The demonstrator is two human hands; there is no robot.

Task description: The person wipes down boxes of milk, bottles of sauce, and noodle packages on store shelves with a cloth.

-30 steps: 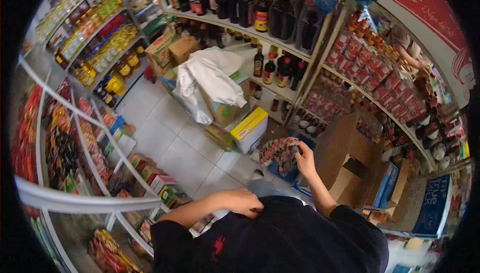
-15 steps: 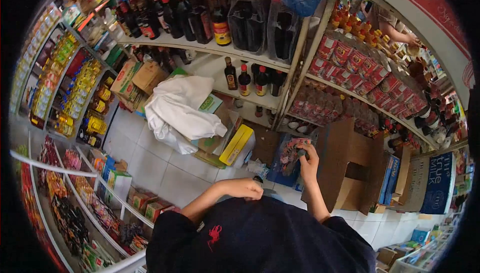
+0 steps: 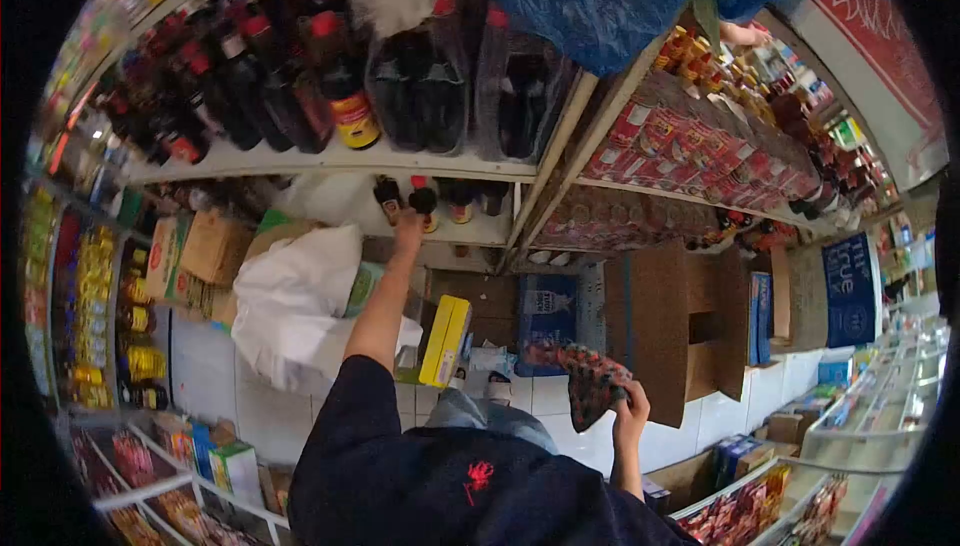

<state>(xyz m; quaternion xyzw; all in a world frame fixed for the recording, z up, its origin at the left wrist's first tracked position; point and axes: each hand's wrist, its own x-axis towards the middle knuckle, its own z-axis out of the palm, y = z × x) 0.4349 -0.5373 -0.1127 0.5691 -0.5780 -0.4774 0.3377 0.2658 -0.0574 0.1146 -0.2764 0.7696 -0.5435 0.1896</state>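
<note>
Bottle: the red-capped dark bottle [image 3: 422, 198] stands upright on the lower shelf [image 3: 330, 192], beside a second dark bottle [image 3: 387, 199]. The left hand [image 3: 408, 229] is at its lower part; whether the fingers grip it or only touch it cannot be told. Presumed glass: rigid, fairly heavy if full, smooth and breakable. Recommended hold: around the body, below the neck.

Cloth: the patterned cloth [image 3: 592, 391] hangs from the right hand [image 3: 630, 406], its edge pinched between the fingers. Presumed light, soft and limp; any bunched edge gives adequate hold.

Markings: the blue-panelled carton [image 3: 850, 286] at right appears to read "TH true MILK". The red-and-yellow label on the upper-shelf bottle [image 3: 355, 118] is too blurred to read.
</note>
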